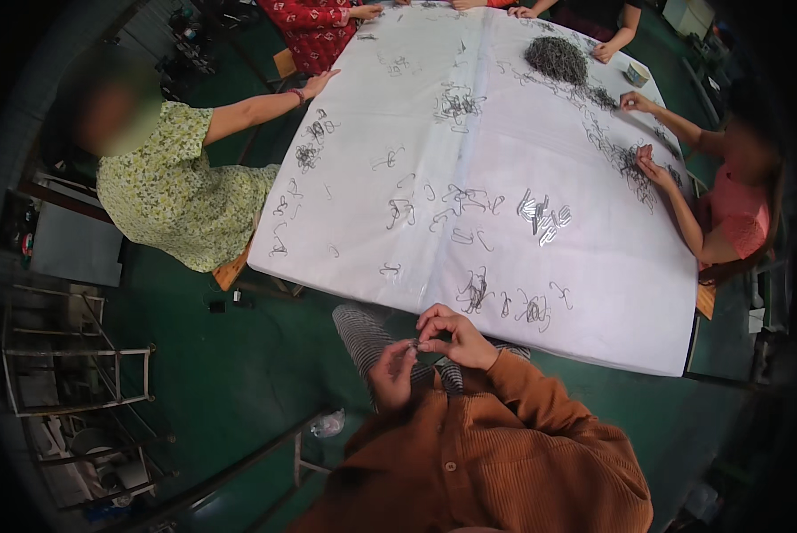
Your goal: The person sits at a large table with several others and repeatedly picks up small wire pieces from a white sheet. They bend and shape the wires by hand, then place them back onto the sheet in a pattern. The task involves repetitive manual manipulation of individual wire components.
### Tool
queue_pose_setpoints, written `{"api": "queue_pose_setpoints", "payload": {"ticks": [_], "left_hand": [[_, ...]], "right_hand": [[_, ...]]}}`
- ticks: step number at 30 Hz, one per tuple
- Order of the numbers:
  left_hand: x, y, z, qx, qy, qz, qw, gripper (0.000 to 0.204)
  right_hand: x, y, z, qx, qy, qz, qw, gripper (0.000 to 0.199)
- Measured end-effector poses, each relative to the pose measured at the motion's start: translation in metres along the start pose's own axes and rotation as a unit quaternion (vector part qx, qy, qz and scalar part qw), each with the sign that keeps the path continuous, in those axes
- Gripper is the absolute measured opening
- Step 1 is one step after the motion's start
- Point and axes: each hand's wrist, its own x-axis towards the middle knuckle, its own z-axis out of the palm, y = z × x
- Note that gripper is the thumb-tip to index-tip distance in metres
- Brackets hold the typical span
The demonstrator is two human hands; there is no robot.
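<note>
Just off the near edge of the white-covered table (345,213), my left hand (391,373) and my right hand (459,338) meet over my lap. Both are closed, fingertips pinching a small dark wire piece (415,344) between them; its exact shape is too small to make out. On the tabletop nearest my right hand lie loose clusters of thin bent wire hooks (477,291), with another small tangle (535,309) to the right. Farther in, a group of shiny straight metal pieces (542,215) lies beside more scattered wire hooks (452,202).
A large dark heap of wire hooks (556,59) sits at the far right, near a small tub (636,74). Co-workers sit around the table; one at left (190,178) rests a hand on its edge, one at right (741,204) handles hooks. Metal racks (79,355) stand at left.
</note>
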Motion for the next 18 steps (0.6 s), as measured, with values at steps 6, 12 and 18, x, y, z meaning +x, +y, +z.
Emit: {"api": "queue_pose_setpoints", "payload": {"ticks": [6,12,18], "left_hand": [[-0.001,0.000,-0.003,0.026,-0.006,-0.002,1.000,0.017],[0.005,0.000,-0.002,-0.009,-0.007,0.012,1.000,0.018],[0.002,0.002,-0.001,-0.048,-0.005,0.000,0.999,0.017]], "right_hand": [[-0.005,-0.001,0.011,0.045,0.044,0.036,0.997,0.007],[-0.006,-0.002,0.011,-0.032,0.039,-0.014,0.999,0.009],[-0.009,0.002,0.014,-0.024,0.075,0.016,0.997,0.008]]}}
